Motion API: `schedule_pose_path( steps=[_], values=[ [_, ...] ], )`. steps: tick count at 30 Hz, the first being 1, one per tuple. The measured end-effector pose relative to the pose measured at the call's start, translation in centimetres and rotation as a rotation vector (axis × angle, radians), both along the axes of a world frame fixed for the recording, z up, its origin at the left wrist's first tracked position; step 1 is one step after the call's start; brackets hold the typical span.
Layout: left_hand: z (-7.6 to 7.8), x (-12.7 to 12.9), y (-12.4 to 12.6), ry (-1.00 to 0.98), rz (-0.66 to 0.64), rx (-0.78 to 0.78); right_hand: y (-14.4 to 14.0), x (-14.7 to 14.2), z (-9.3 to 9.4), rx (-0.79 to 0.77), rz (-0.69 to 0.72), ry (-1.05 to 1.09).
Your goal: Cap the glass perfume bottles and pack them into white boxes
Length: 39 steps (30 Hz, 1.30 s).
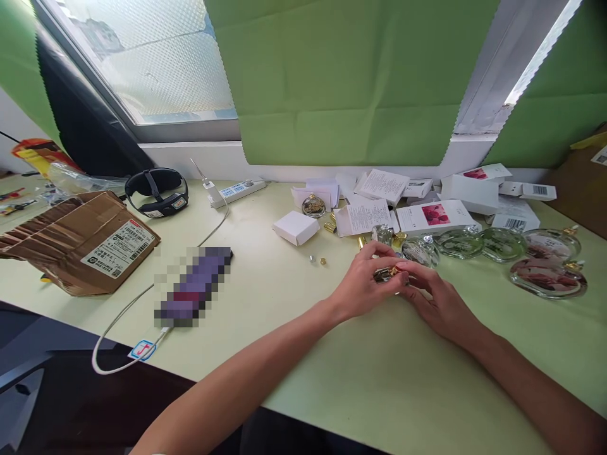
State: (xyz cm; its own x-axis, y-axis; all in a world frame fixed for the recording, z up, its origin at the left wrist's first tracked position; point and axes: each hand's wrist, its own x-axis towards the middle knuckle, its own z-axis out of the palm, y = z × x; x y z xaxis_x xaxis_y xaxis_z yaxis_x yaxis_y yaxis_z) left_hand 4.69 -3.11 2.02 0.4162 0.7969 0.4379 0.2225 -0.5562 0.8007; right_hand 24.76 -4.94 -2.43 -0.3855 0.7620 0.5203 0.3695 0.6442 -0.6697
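My left hand (363, 284) is closed around a small glass perfume bottle (380, 275), most of which my fingers hide. My right hand (434, 300) meets it from the other side, fingertips closed at the bottle's gold neck. Just beyond my hands, a round clear perfume bottle (420, 251) lies on the table, with a clear faceted cap (382, 234) beside it. Green-tinted bottles (459, 243) and pinkish bottles (549, 278) lie in a row to the right. To the left of my hands are a small silver piece (312, 258) and a small gold piece (323, 261).
White cartons (436, 215) and printed leaflets (365, 216) are heaped along the back, near gold caps (331, 224) and a white box (296, 227). On the left sit a phone (196, 284) with its cable, a brown parcel (95, 243), a black headset (157, 193) and a power strip (237, 191).
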Motion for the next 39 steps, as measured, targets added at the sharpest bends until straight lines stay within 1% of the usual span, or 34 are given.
schedule_pose_path(
  steps=[6,14,21,26,28,30,32,35,37,39],
  values=[
    [-0.1,-0.4,0.5,-0.040,-0.071,-0.042,0.1,0.0,-0.1,-0.035,-0.025,-0.003],
    [0.1,-0.7,0.7,-0.002,-0.108,-0.054,0.1,-0.2,0.3,0.000,-0.015,-0.044],
    [0.1,-0.6,0.6,0.028,-0.093,-0.049,0.1,-0.2,0.3,-0.026,-0.027,-0.059],
    [0.2,-0.7,0.5,0.052,-0.065,-0.086,0.0,-0.2,0.6,-0.019,-0.046,-0.062],
    [0.2,-0.8,0.7,0.069,-0.032,-0.103,0.1,-0.1,0.7,-0.025,-0.090,-0.072],
    [0.2,-0.9,0.9,0.083,0.031,-0.091,0.3,0.1,0.6,-0.022,-0.148,-0.079],
    [0.0,-1.2,1.4,0.064,0.126,-0.038,0.7,0.2,0.5,0.004,-0.200,-0.084],
    [-0.1,-1.8,2.3,-0.011,0.302,0.056,1.1,0.2,0.4,0.048,-0.225,-0.082],
    [-0.2,-2.2,2.9,-0.036,0.399,0.084,1.2,0.0,0.3,0.070,-0.226,-0.072],
    [-0.2,-2.6,3.4,-0.040,0.460,0.084,1.2,-0.1,0.3,0.085,-0.236,-0.068]
  ],
)
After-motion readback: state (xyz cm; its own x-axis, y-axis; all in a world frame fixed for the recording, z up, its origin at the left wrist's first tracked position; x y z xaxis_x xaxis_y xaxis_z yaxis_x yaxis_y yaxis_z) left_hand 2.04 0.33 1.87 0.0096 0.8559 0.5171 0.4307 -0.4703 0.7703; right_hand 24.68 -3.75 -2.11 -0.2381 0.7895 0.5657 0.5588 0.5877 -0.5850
